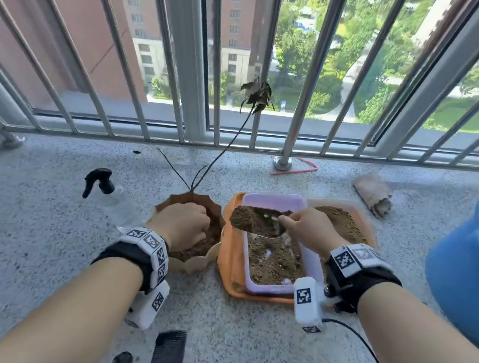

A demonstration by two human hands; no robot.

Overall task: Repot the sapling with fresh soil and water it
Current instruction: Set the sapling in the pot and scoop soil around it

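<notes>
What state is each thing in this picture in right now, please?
Sapling: upright in the pot, leaning, leaves dark and wilted.
Pot: part-filled with soil.
Left hand: fingers curled at the stem base.
Right hand: grips the scoop.
Scoop: loaded with soil.
Lilac tub: open, holding soil.
Orange tray: under the tub.
Spray bottle: lying on the floor, untouched.
Blue bucket: open.
</notes>
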